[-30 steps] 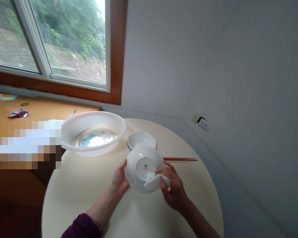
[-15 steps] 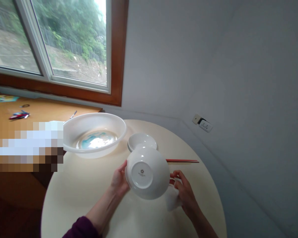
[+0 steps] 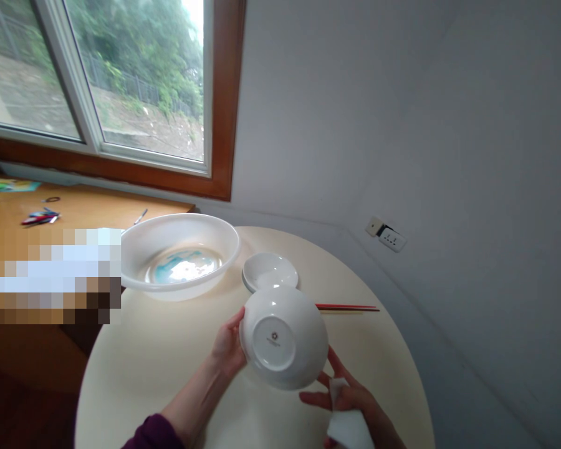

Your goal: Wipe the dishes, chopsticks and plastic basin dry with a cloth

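Bowl [image 3: 283, 337], base facing me, sits gripped in my left hand [image 3: 230, 344]; my right hand [image 3: 353, 399], part-open towards the table's [image 3: 140, 368] right edge, holds tissue [image 3: 350, 427], seemingly touching the rim [image 3: 326, 327].

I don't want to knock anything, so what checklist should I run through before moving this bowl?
1. Left hand on the held bowl's edge: ok.
2. Right hand free: not ok, it holds a white cloth.
3. Held bowl clear of the stacked bowls: cannot tell, they overlap in view.
4. Inside of the held bowl dry: cannot tell, its underside faces the camera.
5. Basin upright: ok.
6. Whole length of the chopsticks in view: not ok, the bowl hides their left ends.
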The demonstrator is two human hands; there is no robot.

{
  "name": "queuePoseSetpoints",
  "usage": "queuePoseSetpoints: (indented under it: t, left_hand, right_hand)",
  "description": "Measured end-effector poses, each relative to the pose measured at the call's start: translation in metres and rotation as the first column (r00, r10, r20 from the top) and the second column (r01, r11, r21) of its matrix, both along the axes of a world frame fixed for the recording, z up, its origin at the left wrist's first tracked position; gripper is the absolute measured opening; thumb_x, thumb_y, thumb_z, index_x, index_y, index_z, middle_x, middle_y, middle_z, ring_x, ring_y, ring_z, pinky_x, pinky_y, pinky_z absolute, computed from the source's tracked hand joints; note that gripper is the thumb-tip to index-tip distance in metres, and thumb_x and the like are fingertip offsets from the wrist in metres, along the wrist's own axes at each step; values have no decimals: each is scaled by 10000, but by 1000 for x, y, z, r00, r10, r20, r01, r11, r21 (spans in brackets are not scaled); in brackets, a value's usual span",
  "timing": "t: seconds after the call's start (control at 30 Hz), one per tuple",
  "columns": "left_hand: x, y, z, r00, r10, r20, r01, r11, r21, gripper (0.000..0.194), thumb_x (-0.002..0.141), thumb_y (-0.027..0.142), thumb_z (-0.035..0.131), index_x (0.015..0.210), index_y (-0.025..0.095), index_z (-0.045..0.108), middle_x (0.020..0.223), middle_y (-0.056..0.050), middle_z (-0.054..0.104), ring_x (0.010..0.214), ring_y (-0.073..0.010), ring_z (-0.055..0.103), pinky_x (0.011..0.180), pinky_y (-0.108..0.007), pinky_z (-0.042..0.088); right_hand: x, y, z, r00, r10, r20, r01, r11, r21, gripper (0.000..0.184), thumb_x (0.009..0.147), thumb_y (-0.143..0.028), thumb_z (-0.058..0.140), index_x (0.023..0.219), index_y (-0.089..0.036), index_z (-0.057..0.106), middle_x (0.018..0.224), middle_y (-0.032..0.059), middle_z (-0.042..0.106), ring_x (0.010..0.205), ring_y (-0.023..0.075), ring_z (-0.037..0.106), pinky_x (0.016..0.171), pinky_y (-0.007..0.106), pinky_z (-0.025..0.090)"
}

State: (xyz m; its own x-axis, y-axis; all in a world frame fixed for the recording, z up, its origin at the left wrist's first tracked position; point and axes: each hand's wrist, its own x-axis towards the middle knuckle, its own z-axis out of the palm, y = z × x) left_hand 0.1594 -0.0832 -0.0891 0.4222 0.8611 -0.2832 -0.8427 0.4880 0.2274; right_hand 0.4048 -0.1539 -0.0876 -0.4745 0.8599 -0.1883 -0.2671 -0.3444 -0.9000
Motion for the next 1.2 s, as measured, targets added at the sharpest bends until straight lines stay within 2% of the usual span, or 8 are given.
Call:
queuePoseSetpoints:
  t: [0.17, 0.4, 0.53, 0.77, 0.87, 1.0, 1.1, 1.2]
  left_hand:
    - [2, 0, 0, 999, -45, -2, 45, 999, 30, 368, 865, 272, 483, 1135, 44, 587, 820, -127, 724, 881, -277, 670, 863, -405, 485]
    - [3, -1, 5, 998, -40, -43, 40, 999, 2, 346, 871, 275, 470, 1078, 35, 611, 761, -123, 720, 853, -271, 675, 848, -400, 490]
    - [4, -2, 8, 998, -21, -64, 21, 1000, 1, 323, 880, 265, 447, 1046, 51, 622, 738, -114, 716, 814, -256, 680, 823, -390, 500]
    - [4, -2, 7, 998, 31, -63, -28, 999, 44, 264, 852, 269, 497, 983, 87, 636, 758, -96, 711, 813, -246, 675, 821, -375, 497]
    - [5, -3, 10, 997, 42, -67, -39, 998, 47, 276, 861, 287, 489, 989, 92, 636, 767, -95, 708, 848, -250, 667, 842, -381, 483]
    - [4, -2, 10, 999, 41, -30, -38, 995, 97, 292, 883, 278, 445, 976, 78, 637, 815, -119, 706, 810, -234, 665, 794, -355, 489]
    - [4, 0, 6, 998, 54, -21, -51, 990, 130, 281, 889, 273, 434, 919, 87, 643, 789, -112, 702, 716, -193, 659, 707, -301, 493]
    - [4, 2, 4, 993, 77, -89, -68, 994, 91, 254, 881, 273, 456, 895, 103, 645, 796, -109, 702, 711, -182, 656, 689, -292, 490]
  right_hand:
    - [-15, 0, 2, 1000, 12, 17, -12, 1000, 14, 686, 682, -307, 489, 1350, -274, 332, 1294, 146, 524, 1155, 343, 523, 591, 429, 562]
    - [-37, -10, 35, 976, -211, -60, 191, 951, -241, 420, 740, -360, 667, 1091, -159, 551, 1125, 179, 634, 1022, 341, 615, 650, 449, 561]
    - [-45, -13, 40, 956, -280, -85, 251, 934, -253, 513, 706, -469, 706, 1065, -125, 580, 1056, 191, 668, 905, 333, 666, 760, 510, 523]
    - [-51, -11, 39, 958, -283, -43, 265, 935, -235, 608, 674, -551, 701, 1012, -56, 602, 691, 196, 712, 818, 339, 687, 886, 512, 440]
    - [-53, -11, 42, 957, -291, -25, 280, 939, -202, 670, 655, -581, 699, 1049, -50, 593, 693, 200, 711, 795, 333, 691, 818, 471, 482]
    - [-50, -11, 57, 952, -290, 102, 300, 949, -99, 643, 658, -599, 683, 1028, -78, 614, 718, 184, 718, 603, 260, 679, 541, 316, 504]
    - [-46, -9, 74, 929, -307, 204, 307, 951, 32, 624, 683, -626, 639, 1021, -101, 634, 721, 162, 722, 492, 202, 615, 450, 270, 445]
    - [-42, -1, 94, 898, -303, 319, 230, 941, 248, 586, 732, -636, 573, 957, -107, 684, 827, 167, 724, 515, 193, 588, 481, 288, 452]
